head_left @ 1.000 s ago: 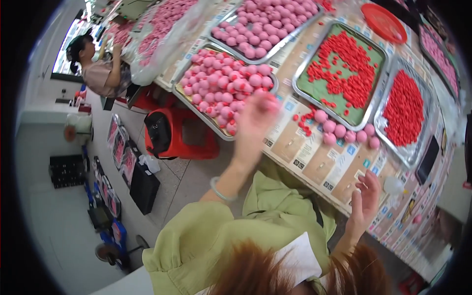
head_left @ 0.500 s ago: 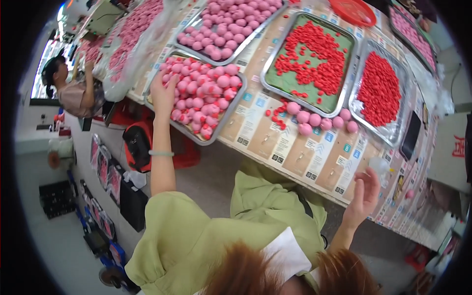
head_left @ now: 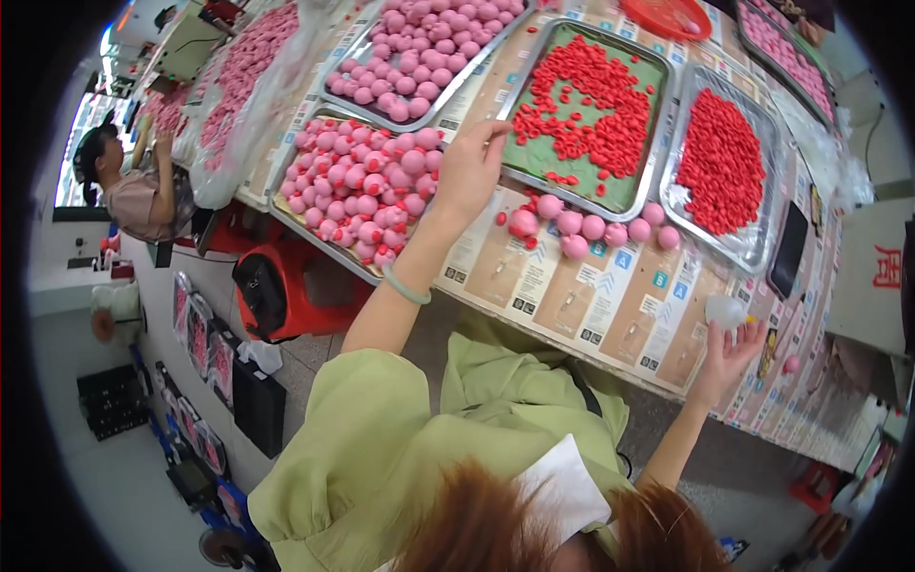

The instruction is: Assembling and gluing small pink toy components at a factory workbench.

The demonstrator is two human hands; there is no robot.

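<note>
My left hand [head_left: 469,173] is at the left rim of a metal tray [head_left: 516,103] with a green lining and scattered small red pieces [head_left: 602,133]. Its fingers are bent together; whatever they may pinch is hidden. Below the wrist, a tray of pink balls with red bits [head_left: 355,181] stands at the table's left edge. One larger pink ball with red on it [head_left: 522,222] lies beside several plain pink balls [head_left: 593,228] and loose red pieces. My right hand [head_left: 729,360] is palm up, fingers apart, next to a small translucent white object [head_left: 724,311] with a yellow bit.
Another tray of pink balls [head_left: 419,57] stands farther back. At right are a foil-like tray of red pieces [head_left: 722,162], a dark phone [head_left: 788,250] and a red round lid or basin [head_left: 667,14]. A person [head_left: 143,186] works far left. A red stool [head_left: 319,291] stands below the table.
My left hand has moved right, from the mixed ball tray to the green-lined tray. A larger pink ball with red now lies left of the loose balls. My right hand has opened wider and shifted right.
</note>
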